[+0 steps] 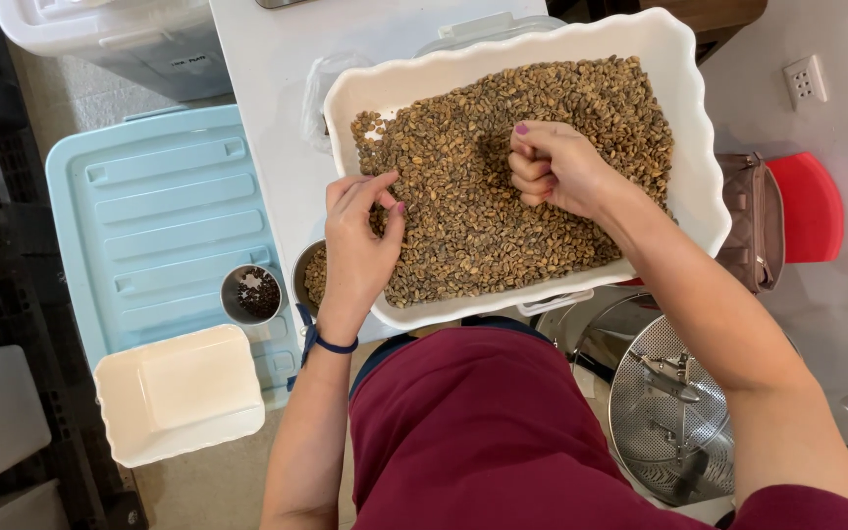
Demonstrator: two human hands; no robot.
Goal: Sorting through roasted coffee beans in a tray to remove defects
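**Beans under both hands in a white tray**

Beans (503, 196), matte and olive-brown, fill a white scallop-edged tray (699, 186) on the white table (267, 69). The right hand (556, 167) rests clenched on the heap. The left hand (360, 245) pinches at the near edge; whether it holds a bean, I cannot tell. A small metal cup (250, 293) sits on a ribbed pale-blue plastic lid (149, 216), beside an empty cream dish (181, 393).

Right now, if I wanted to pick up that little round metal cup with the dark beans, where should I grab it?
Grab the small metal cup around its round outer wall, coming straight down from above. It stands upright and open on the light blue lid, with bare lid on its far and left sides. Probably keep it level, so the dark beans stay in.
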